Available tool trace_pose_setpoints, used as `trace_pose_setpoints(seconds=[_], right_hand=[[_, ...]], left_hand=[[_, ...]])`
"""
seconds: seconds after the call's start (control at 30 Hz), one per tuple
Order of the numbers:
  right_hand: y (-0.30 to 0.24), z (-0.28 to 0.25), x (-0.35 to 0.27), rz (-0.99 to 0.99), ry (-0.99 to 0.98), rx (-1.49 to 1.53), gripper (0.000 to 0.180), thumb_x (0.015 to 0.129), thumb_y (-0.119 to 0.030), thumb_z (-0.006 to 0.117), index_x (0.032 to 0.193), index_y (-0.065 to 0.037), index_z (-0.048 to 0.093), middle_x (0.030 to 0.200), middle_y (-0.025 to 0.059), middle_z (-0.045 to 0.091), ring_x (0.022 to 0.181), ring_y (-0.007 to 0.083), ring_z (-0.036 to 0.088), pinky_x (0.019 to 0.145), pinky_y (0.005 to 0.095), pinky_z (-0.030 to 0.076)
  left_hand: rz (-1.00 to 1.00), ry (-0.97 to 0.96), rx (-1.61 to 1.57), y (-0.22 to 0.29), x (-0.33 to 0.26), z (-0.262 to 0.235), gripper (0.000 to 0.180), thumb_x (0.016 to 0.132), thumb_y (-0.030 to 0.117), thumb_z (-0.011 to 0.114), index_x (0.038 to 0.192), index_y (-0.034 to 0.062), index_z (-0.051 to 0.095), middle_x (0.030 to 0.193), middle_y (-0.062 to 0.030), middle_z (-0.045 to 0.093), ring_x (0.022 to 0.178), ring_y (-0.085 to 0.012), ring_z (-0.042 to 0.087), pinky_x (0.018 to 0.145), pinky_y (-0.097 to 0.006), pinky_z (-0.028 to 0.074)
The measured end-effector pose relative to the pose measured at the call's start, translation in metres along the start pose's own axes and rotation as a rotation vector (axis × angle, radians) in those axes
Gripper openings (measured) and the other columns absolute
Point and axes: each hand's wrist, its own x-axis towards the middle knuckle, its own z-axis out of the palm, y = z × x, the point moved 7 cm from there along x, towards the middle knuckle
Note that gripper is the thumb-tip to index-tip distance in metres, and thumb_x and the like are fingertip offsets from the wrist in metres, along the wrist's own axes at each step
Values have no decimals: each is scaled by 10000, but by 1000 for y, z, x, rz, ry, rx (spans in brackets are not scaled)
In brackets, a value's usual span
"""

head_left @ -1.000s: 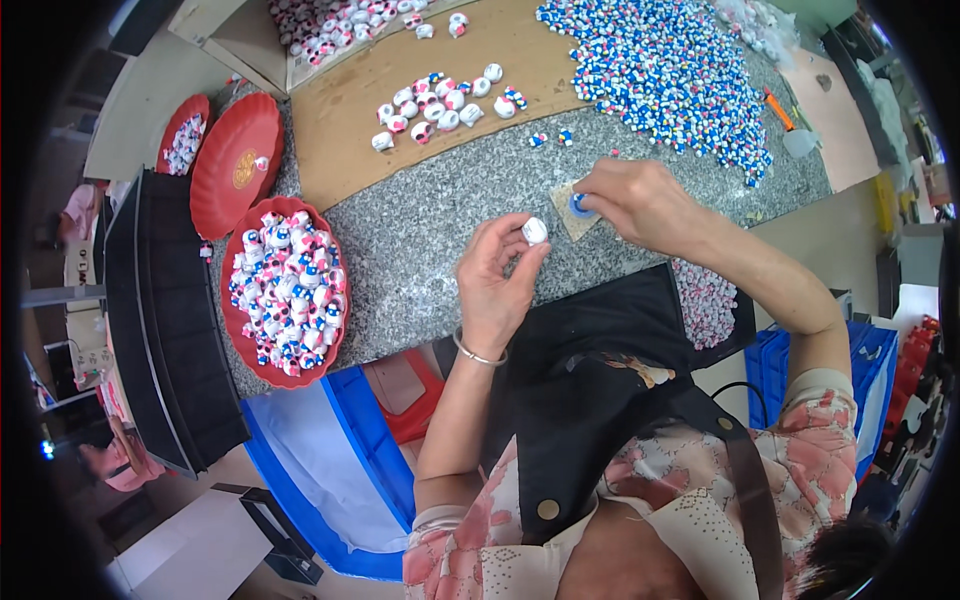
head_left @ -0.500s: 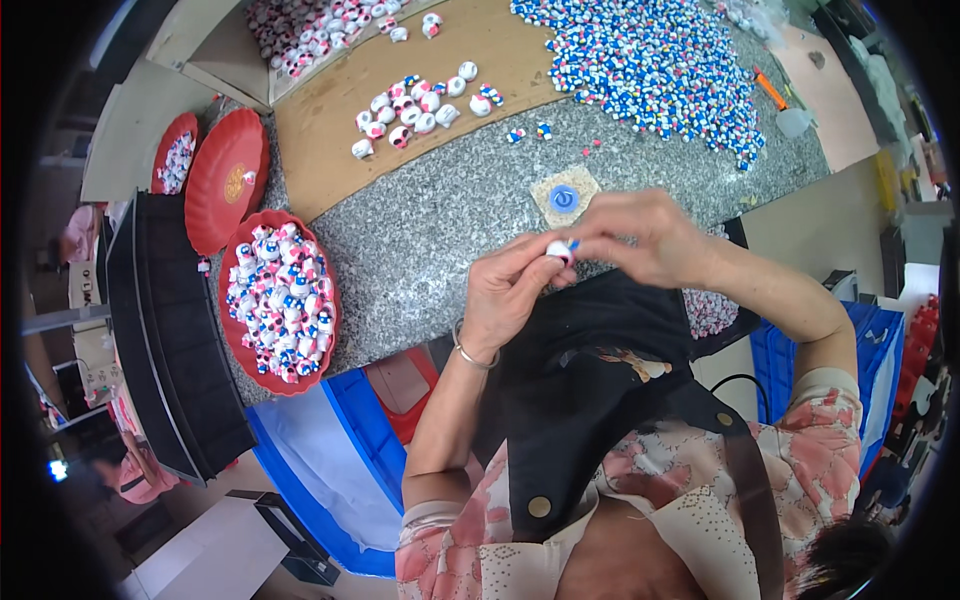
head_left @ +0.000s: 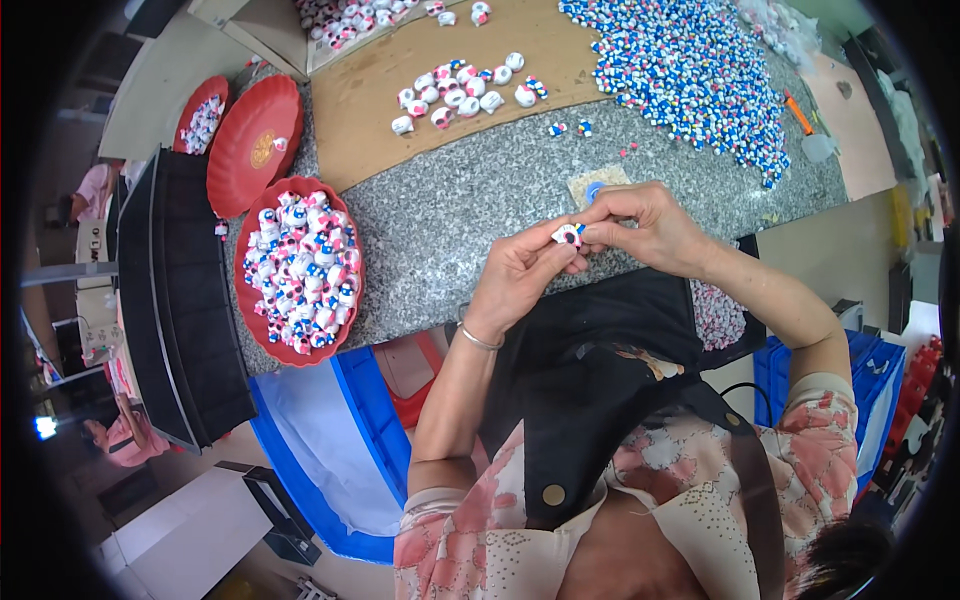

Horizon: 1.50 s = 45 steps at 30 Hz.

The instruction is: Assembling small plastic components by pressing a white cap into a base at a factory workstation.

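Over the near edge of the counter, my left hand (head_left: 517,280) pinches a small white toy head (head_left: 567,236) with pink and dark markings between thumb and fingers. My right hand (head_left: 643,228) is closed at the head's right side, thumb and forefinger pressing a tiny blue piece (head_left: 581,230) against it. The fingertips of both hands nearly meet and hide part of the toy. Just beyond the right fingers, a round blue item (head_left: 595,190) on a beige pad (head_left: 612,176) is partly covered.
A red scalloped tray (head_left: 358,290) heaped with toy heads stands left, near another red tray (head_left: 226,180). White heads (head_left: 441,117) lie on cardboard (head_left: 372,160). Farther right spreads a pile of small blue-and-white pieces (head_left: 690,90), beside an orange-handled tool (head_left: 798,114). Blue crates (head_left: 370,420) flank me below.
The whole view has shifted, moving the counter's contents rightward in the picture. My right fingers have closed in on the toy head, which is turned so its dark marking shows more.
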Motion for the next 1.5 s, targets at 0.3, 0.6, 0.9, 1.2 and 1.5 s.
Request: trace_pose_setpoints(seconds=[0.3, 0.6, 0.9, 1.2, 1.5], right_hand=[[-25, 2, 5, -208, -76, -295, 259, 886, -58, 618, 1138, -1, 641, 935, 91, 668, 841, 163, 638, 754, 283, 495], [37, -93, -14, -24, 263, -322, 263, 950, -77, 545, 1172, 57, 594, 1072, 96, 625, 902, 146, 614, 798, 258, 483], [27, -118, -25, -22, 428, -617, 169, 886, -75, 614, 1016, 23, 660, 889, 116, 672, 824, 199, 648, 736, 290, 494], [6, -91, 41, -331, 286, -817, 174, 841, -79, 644, 994, 1, 662, 947, 130, 659, 877, 312, 637, 771, 368, 513], [1, -29, 94, -567, 49, -1068, 99, 782, -71, 546, 872, -41, 574, 891, 127, 575, 912, 314, 598, 782, 420, 479]], left_hand=[[-28, 66, 91, 15, -9, -22, 332, 919, 63, 596, 1244, -6, 584, 931, -39, 662, 803, -75, 607, 725, -231, 510], [376, 971, 1038, 183, -102, -254, 214, 863, 163, 652, 1021, 18, 665, 748, -69, 669, 673, -94, 593, 602, -290, 488], [-204, 1351, 1264, 203, -171, -468, 360, 792, 296, 691, 1013, 11, 707, 879, -185, 706, 811, -219, 674, 764, -357, 504], [562, 868, 1492, 217, -67, -196, 253, 845, 99, 673, 1075, 2, 639, 993, -122, 646, 914, -249, 618, 802, -336, 494], [433, 474, 1096, 107, 64, -66, 164, 807, 51, 684, 960, 5, 648, 894, -97, 619, 747, -212, 616, 689, -319, 501]])
